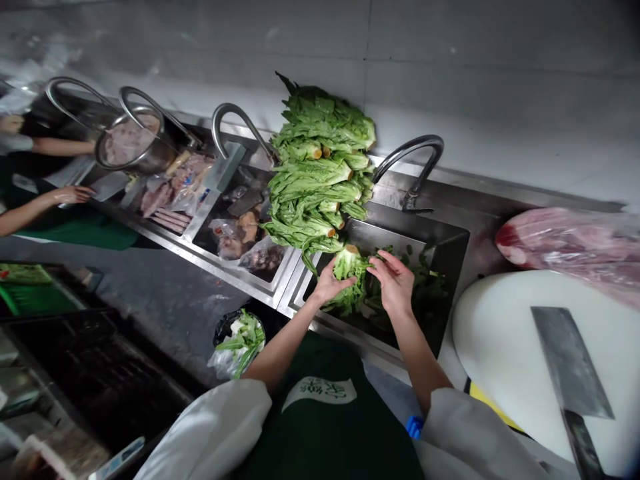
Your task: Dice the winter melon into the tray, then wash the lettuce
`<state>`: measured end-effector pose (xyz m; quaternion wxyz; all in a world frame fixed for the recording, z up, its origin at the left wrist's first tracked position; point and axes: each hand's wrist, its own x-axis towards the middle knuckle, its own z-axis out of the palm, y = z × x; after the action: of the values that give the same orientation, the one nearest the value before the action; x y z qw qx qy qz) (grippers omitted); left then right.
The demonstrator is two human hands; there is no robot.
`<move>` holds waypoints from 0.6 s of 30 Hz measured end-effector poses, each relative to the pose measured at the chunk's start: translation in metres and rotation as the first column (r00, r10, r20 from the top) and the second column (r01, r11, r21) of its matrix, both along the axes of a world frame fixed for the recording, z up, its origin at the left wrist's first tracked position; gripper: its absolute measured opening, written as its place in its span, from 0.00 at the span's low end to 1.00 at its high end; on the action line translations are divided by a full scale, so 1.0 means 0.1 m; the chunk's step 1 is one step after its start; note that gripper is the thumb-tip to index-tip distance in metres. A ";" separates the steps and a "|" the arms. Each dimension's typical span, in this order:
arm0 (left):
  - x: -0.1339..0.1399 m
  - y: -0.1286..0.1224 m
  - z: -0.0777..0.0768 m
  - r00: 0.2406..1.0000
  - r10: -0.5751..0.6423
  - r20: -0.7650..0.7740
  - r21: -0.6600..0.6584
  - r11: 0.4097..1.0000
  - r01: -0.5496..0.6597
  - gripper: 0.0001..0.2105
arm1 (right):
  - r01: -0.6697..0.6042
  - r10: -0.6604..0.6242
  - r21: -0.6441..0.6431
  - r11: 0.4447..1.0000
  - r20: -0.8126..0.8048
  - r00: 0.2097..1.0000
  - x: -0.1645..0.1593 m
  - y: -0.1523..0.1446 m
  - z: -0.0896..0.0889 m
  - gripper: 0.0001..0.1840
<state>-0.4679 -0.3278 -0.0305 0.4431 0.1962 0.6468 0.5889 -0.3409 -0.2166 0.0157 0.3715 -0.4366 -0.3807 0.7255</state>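
My left hand [331,283] is wrapped round a head of leafy lettuce [350,265], its pale cut base tipped upward over the sink [453,250]. On the right side of that head, the fingers of my right hand [394,280] pinch a bit of green leaf [369,264]. Loose leaves [430,283] lie in the dark bottom of the sink. A tall pile of similar lettuce heads [320,177] rises behind my left hand, across the divider between two basins. Part of the held head is hidden by my left fingers.
A curved faucet [415,143] stands behind the sink. To the right are a round white cutting board [493,333] with a cleaver [570,360] and wrapped meat [565,243]. Bagged meat [227,237] fills the left basin. A bin [245,337] stands below; a co-worker's hand [73,195] is far left.
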 end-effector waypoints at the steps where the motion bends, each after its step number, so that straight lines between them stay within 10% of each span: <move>1: 0.00 -0.01 -0.02 1.000 0.006 0.007 -0.021 1.000 -0.006 0.35 | 0.053 -0.053 0.017 0.998 -0.019 0.998 0.00 0.08 0.06 0.24; 6: -0.08 -0.12 -0.02 0.995 0.082 0.059 -0.126 0.989 -0.074 0.27 | 0.286 -0.282 0.257 0.923 -0.053 0.958 0.19 0.69 0.25 0.18; 10: -0.19 -0.14 0.15 0.981 0.156 0.116 -0.126 0.982 -0.142 0.25 | -0.128 0.030 0.351 0.927 0.273 0.962 0.18 0.65 0.15 0.23; 13: -0.23 -0.05 0.31 0.964 0.153 0.216 -0.051 0.988 -0.146 0.26 | -0.489 0.364 0.312 0.815 0.380 0.850 -0.02 0.34 0.04 0.26; 18: -0.32 0.01 0.40 0.935 0.168 0.312 -0.043 0.986 -0.163 0.26 | -0.485 0.284 0.442 0.754 0.446 0.848 -0.20 0.28 0.01 0.19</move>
<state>-0.4998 -0.3264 0.0094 0.4909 0.0413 0.5870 0.6424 -0.3605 -0.1886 0.0165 0.2444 -0.3469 -0.7119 0.5596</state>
